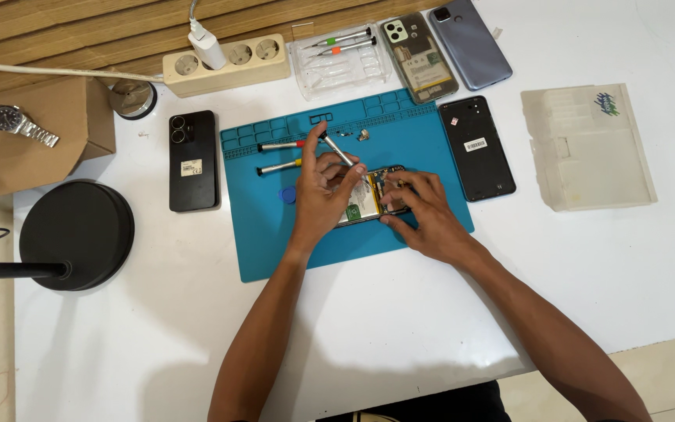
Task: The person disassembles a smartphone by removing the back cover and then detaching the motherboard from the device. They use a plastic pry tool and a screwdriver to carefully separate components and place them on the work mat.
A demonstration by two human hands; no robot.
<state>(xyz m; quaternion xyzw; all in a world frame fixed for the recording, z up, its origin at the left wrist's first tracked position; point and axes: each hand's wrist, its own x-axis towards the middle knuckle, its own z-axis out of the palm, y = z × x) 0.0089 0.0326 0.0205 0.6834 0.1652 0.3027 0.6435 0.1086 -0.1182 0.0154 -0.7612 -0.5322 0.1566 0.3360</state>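
opened phone [370, 195] under both hands, left hand [323, 194], right hand [423, 215]

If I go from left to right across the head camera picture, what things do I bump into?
Wristwatch → round black lamp base → black phone → left hand with a screwdriver → right hand on the opened phone → black back cover → clear plastic box.

Opened phone [369, 199] flat on mat; silver screwdriver [339, 150] tilted above
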